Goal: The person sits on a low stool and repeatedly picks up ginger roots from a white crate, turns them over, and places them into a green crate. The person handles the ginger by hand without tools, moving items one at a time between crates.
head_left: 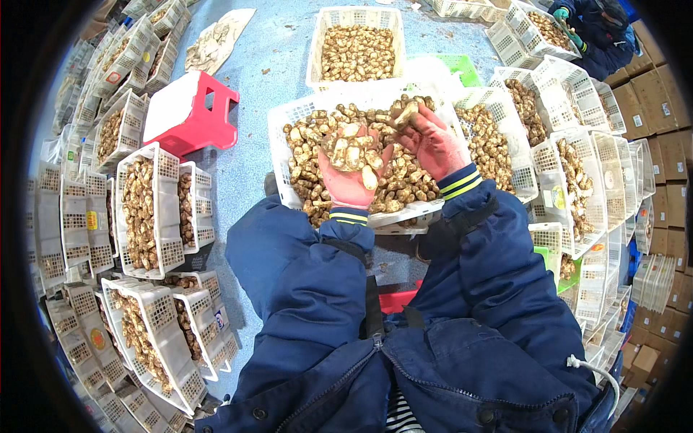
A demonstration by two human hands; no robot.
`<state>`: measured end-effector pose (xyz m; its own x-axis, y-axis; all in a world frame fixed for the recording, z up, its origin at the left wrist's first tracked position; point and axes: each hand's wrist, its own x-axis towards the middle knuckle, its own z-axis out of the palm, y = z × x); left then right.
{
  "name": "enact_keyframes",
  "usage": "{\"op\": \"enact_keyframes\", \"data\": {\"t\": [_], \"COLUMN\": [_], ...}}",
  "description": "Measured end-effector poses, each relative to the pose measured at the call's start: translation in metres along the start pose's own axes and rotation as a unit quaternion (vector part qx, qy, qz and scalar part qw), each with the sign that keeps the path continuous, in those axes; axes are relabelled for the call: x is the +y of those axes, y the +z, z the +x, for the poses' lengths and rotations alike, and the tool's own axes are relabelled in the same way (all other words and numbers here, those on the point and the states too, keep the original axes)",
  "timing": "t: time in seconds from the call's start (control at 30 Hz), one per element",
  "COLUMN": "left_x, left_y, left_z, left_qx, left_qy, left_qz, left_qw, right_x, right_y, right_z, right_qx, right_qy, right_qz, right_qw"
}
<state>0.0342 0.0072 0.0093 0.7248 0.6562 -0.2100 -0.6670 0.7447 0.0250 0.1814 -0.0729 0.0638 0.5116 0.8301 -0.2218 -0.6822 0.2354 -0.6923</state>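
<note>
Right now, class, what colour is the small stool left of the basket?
Red with a white top, the stool shows best in the head view.
</note>
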Motion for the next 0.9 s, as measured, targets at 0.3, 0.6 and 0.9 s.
{"op": "enact_keyframes", "data": {"t": [0.3,0.6,0.9], "left_x": [0.005,-0.003,-0.002], "left_y": [-0.002,-0.003,-0.004], "left_z": [0.001,-0.001,-0.001], "left_qx": [0.012,-0.012,0.015], "left_qy": [-0.014,0.023,-0.018], "left_qz": [-0.029,0.084,0.05], "left_qw": [0.999,0.996,0.998], "right_x": [-0.049,-0.008,0.03], "right_y": [-0.051,-0.019,0.028], "right_z": [0.006,-0.018,-0.013], "right_qx": [0.124,-0.093,-0.082], "right_qy": [-0.174,-0.322,-0.212], "right_qz": [-0.276,-0.683,-0.541], "right_qw": [0.937,0.649,0.81]}}
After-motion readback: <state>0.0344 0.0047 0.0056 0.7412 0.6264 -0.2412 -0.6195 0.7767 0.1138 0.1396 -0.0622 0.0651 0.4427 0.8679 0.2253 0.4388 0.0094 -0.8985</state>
